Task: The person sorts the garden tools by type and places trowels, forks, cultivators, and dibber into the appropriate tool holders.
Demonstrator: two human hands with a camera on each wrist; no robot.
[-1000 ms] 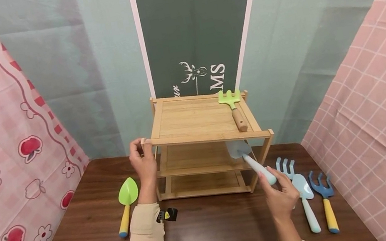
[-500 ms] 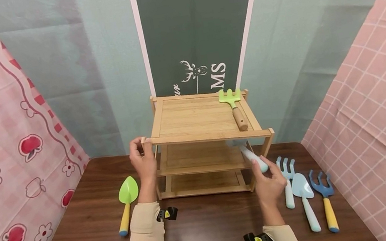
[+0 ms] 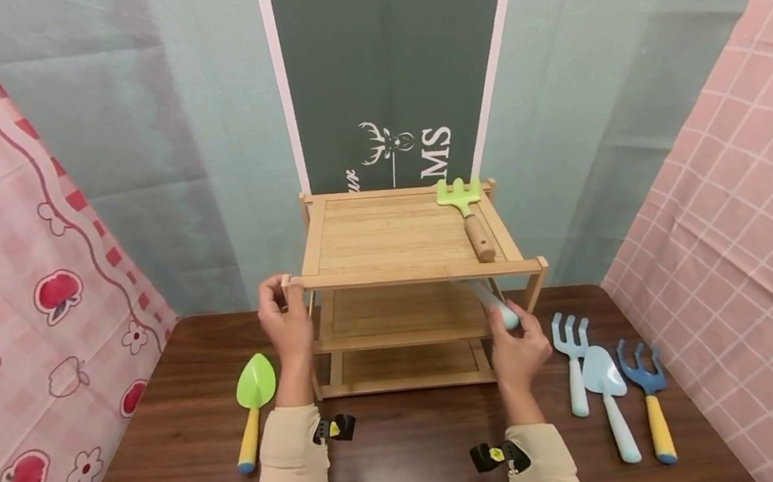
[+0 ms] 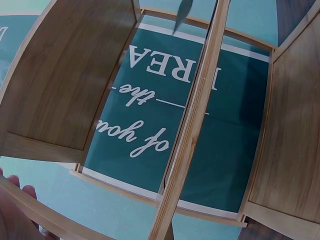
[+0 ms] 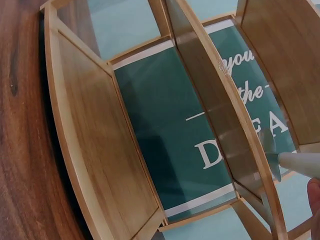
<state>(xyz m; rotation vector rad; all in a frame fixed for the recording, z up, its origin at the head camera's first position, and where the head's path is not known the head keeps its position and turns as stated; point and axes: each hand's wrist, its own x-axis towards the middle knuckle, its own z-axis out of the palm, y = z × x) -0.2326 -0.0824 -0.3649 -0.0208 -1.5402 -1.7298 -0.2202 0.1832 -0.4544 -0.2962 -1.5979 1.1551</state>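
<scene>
A three-tier bamboo rack (image 3: 385, 233) stands on the table. My left hand (image 3: 287, 324) grips the front left corner of its top shelf; fingertips also show at the lower left of the left wrist view. At the rack's right side, my right hand (image 3: 520, 353) pinches the handle end of a pale blue garden trowel (image 3: 506, 315). In the right wrist view, the trowel (image 5: 300, 163) reaches between the top and middle shelves. Its blade is mostly hidden under the top shelf in the head view. A green hand rake (image 3: 477, 233) with a wooden handle lies on top.
Left of the rack lies a green trowel (image 3: 255, 384) with a yellow handle. On the right lie a light blue hand fork (image 3: 575, 371), a light blue trowel (image 3: 604, 375) and a dark blue hand rake (image 3: 656, 401) with a yellow handle. Cloth backdrops enclose the table (image 3: 422, 463).
My right hand has moved left and forward, carrying the trowel deeper between the top and middle shelves. My left hand has stayed at the rack's corner.
</scene>
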